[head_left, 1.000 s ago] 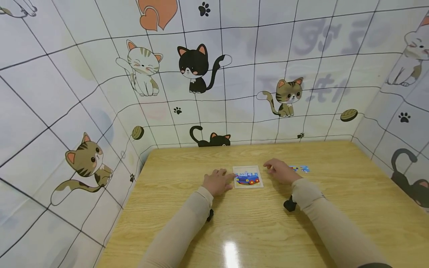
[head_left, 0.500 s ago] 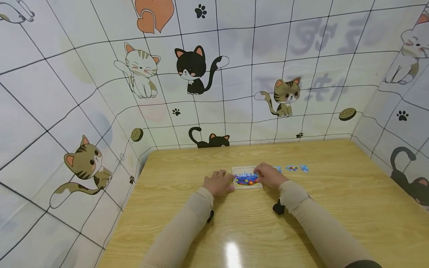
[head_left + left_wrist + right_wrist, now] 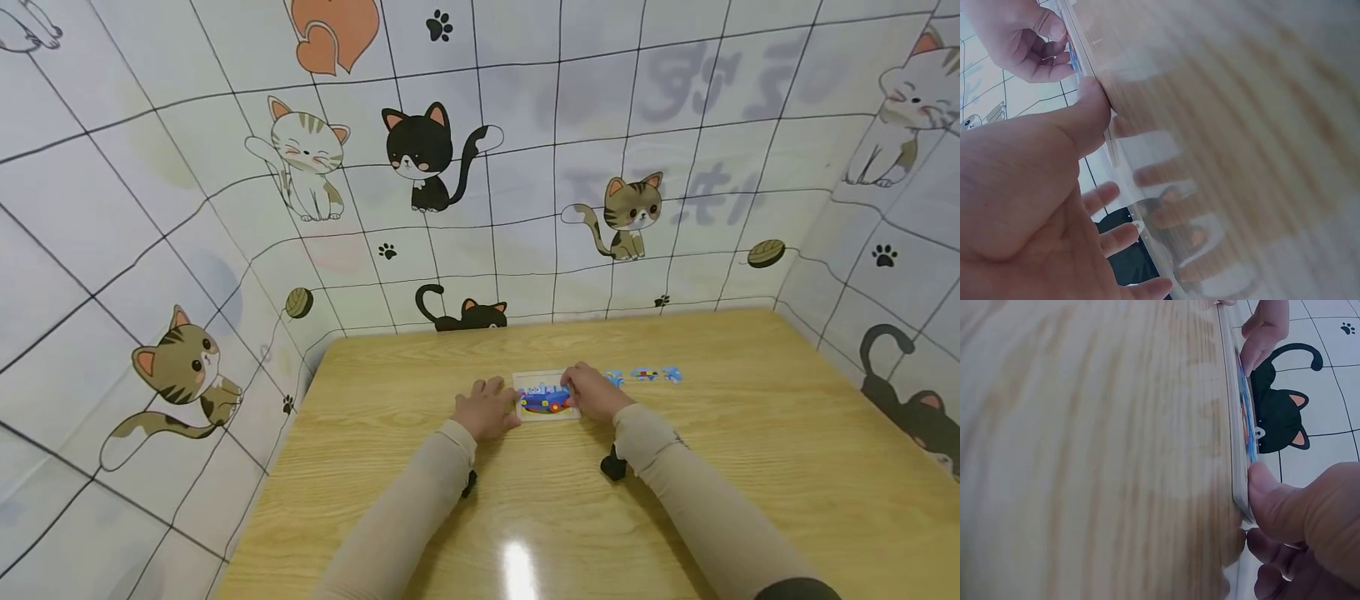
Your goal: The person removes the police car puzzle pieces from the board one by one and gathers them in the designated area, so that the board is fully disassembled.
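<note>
A small jigsaw puzzle in a pale tray lies on the wooden table, showing a blue and red vehicle or boat. My left hand is at its left side, fingers spread over the table. In the left wrist view the left thumb touches the tray's edge. At the puzzle's right end is my right hand, its fingers curled. The right thumb lies on the puzzle near a corner, seen in the right wrist view. The fingers cover that end of the picture, so a separate piece there cannot be made out.
Several blue loose puzzle pieces lie in a row to the right of the tray, partly behind the right hand. The table meets a cloth backdrop printed with cats at its back edge.
My right hand has moved left from beside the tray onto the puzzle's right end, uncovering the loose pieces. The left hand stays at the tray's left side. The head view has shifted slightly.
</note>
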{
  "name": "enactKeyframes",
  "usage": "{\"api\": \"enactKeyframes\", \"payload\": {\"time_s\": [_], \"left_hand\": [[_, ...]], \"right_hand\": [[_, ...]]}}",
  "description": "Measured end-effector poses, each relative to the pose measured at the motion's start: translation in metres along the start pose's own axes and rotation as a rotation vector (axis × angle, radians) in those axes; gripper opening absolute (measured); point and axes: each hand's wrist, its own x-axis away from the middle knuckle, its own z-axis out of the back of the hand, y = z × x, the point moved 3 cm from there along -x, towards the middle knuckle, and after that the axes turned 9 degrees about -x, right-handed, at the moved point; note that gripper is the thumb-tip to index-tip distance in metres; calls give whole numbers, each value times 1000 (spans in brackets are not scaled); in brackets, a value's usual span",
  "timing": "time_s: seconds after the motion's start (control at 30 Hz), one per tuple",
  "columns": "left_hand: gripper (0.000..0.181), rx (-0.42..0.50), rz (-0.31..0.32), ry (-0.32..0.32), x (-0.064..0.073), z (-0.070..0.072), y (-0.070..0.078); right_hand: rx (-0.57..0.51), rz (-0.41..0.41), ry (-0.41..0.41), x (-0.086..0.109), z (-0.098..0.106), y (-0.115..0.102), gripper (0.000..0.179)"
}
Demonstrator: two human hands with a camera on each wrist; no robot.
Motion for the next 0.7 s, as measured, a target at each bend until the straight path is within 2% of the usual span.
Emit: {"api": "enactKeyframes", "payload": {"time_s": [0.2,0.33,0.47,0.7], "left_hand": [[52,-4,-4,-4,-2,-2,0],[53,-5,-14,-16,0,-1,-2],[54,-22,-29,-3,0,2,-2],[58,-84,-46,16,-1,2,5]], "right_hand": [[26,16,-10,1,0,1,18],[-73,5,-47,-1,0,3,21],[-157,-28,-51,-3,3,4,28],[-50,-31,-45,-7,3,5,24]]}}
